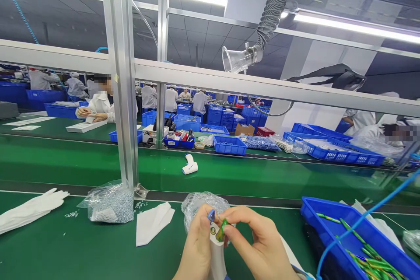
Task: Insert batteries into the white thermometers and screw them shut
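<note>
In my left hand [198,238] is a white handheld thermometer [217,256], its handle end turned up toward me. A small blue cap [211,215] stands at that open end, close to my left fingertips. Inside the opening a round metal contact or battery end shows. My right hand [257,240] pinches a shiny green battery [222,230] between thumb and forefinger, partly in the handle's opening. The thermometer's lower part is hidden by my hands and the frame edge. Just behind my hands lies a clear plastic bag [203,203].
At right sits a blue bin [315,210] of green and yellow batteries, crossed by a blue cable [367,214]. Left are a bag of small screws [113,205], loose screws, white gloves [33,210] and folded white paper [152,225]. Another thermometer [189,166] lies on the green belt [262,179].
</note>
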Motion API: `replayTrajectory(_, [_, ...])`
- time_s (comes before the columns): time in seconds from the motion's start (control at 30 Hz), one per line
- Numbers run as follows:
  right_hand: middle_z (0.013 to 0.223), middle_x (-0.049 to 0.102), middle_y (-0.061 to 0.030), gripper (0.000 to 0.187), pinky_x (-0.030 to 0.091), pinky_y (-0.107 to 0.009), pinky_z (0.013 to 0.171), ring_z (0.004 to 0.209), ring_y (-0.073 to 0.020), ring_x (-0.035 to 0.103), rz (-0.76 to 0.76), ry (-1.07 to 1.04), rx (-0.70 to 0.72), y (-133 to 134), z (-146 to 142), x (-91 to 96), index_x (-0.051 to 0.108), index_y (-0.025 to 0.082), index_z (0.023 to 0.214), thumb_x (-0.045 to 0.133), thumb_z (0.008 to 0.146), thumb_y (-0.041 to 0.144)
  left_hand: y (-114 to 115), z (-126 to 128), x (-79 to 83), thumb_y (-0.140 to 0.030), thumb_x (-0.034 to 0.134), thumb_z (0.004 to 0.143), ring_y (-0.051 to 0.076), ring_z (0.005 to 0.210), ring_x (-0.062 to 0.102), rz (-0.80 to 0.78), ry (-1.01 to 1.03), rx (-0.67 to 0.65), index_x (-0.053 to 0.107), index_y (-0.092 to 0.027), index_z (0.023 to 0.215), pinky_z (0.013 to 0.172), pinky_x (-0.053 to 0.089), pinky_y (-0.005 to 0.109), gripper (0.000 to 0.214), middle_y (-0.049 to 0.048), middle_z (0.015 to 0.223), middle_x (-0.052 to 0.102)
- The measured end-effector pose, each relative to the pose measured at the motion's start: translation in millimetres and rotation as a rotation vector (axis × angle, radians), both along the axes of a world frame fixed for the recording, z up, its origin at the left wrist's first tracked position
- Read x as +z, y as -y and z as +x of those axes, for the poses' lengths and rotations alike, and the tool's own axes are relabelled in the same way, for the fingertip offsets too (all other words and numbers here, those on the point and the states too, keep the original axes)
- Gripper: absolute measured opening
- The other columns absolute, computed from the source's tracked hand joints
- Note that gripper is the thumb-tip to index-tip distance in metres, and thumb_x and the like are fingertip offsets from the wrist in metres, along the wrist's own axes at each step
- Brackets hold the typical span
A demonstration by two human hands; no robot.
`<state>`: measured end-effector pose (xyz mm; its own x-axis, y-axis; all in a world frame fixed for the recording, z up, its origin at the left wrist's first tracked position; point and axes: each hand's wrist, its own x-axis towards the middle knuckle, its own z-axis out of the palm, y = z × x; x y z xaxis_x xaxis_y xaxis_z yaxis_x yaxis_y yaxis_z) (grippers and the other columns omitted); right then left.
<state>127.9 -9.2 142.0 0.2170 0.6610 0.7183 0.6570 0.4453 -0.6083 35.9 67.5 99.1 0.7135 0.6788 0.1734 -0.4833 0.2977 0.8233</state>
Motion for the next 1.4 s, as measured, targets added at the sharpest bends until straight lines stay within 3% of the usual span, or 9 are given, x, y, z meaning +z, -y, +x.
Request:
replayTrajectory(0.5, [0.078, 0.065, 0.0026, 0.01, 0.05, -0.017, 0.066, 0.071, -0.0102, 0.062, -0.1, 0.118, -0.018, 1.0, 2.2, 7.9, 0.06, 0.021, 0.081, 0.057, 0.084, 0.012, -1.4, 1.0, 0.1, -0.073, 0.048, 0.075, 0.013, 0.056, 0.044, 0.081, -0.035, 0.006, 0.047, -0.019, 0.069, 0.058, 0.035, 0.026, 0.054, -0.0031, 0.059, 0.046])
replayTrajectory(0.7, [0.11, 0.062, -0.0007, 0.023, 0.049, -0.017, 0.084, 0.101, -0.0118, 0.058, 0.036, 0.154, -0.099, 5.5, 4.4, 12.0, 0.055, 0.027, 0.11, 0.053, 0.088, 0.018, -2.6, 0.4, -2.0, -0.074, 0.046, 0.075, 0.014, 0.054, 0.048, 0.091, -0.083, 0.02, 0.049, -0.019, 0.069, 0.058, 0.037, 0.027, 0.055, -0.0009, 0.056, 0.054])
replayTrajectory(0.83, [0.113, 0.059, -0.0007, 0.021, 0.047, -0.015, 0.083, 0.104, -0.011, 0.056, 0.009, 0.093, -0.144, 9.7, 12.5, 3.5, 0.053, 0.028, 0.113, 0.047, 0.093, 0.027, -4.2, 2.0, -4.1, -0.075, 0.042, 0.077, 0.014, 0.053, 0.046, 0.136, -0.083, 0.028, 0.048, -0.019, 0.068, 0.056, 0.036, 0.026, 0.057, 0.0, 0.055, 0.054])
replayTrajectory(1.0, [0.121, 0.053, -0.0039, 0.029, 0.044, -0.025, 0.091, 0.111, -0.0169, 0.051, -0.165, -0.217, -0.059, 3.8, 20.6, -20.9, 0.053, 0.028, 0.117, 0.044, 0.094, 0.043, -5.0, 3.0, -7.8, -0.077, 0.038, 0.076, 0.013, 0.051, 0.046, 0.17, -0.084, 0.006, 0.045, -0.02, 0.071, 0.054, 0.035, 0.025, 0.058, -0.0007, 0.053, 0.054])
replayTrajectory(1.17, [0.116, 0.055, -0.0099, 0.06, 0.045, -0.035, 0.085, 0.111, -0.0266, 0.051, -0.39, -0.686, 0.304, -13.4, 5.6, -46.8, 0.048, 0.021, 0.121, 0.045, 0.083, 0.067, -7.4, -0.4, -14.1, -0.084, 0.027, 0.072, 0.011, 0.049, 0.038, 0.242, -0.01, -0.065, 0.047, -0.02, 0.079, 0.052, 0.029, 0.024, 0.068, -0.0041, 0.052, 0.045])
replayTrajectory(1.3, [0.094, 0.057, -0.0029, 0.058, 0.041, -0.023, 0.076, 0.09, -0.0172, 0.057, -0.505, -1.036, 0.493, -17.9, -17.2, -49.4, 0.047, 0.021, 0.119, 0.067, 0.074, 0.054, -11.0, -5.3, -10.1, -0.079, 0.021, 0.078, 0.012, 0.054, 0.037, 0.17, -0.053, -0.026, 0.049, -0.02, 0.079, 0.055, 0.03, 0.026, 0.066, -0.0044, 0.056, 0.04])
replayTrajectory(1.4, [0.088, 0.054, 0.0003, 0.059, 0.038, -0.017, 0.068, 0.08, -0.0103, 0.055, -0.481, -1.259, 0.63, -17.0, -29.1, -46.3, 0.046, 0.021, 0.119, 0.073, 0.071, 0.043, -12.5, -6.6, -6.0, -0.081, 0.022, 0.077, 0.012, 0.053, 0.037, 0.111, -0.088, -0.037, 0.048, -0.02, 0.079, 0.054, 0.029, 0.025, 0.066, -0.005, 0.053, 0.043])
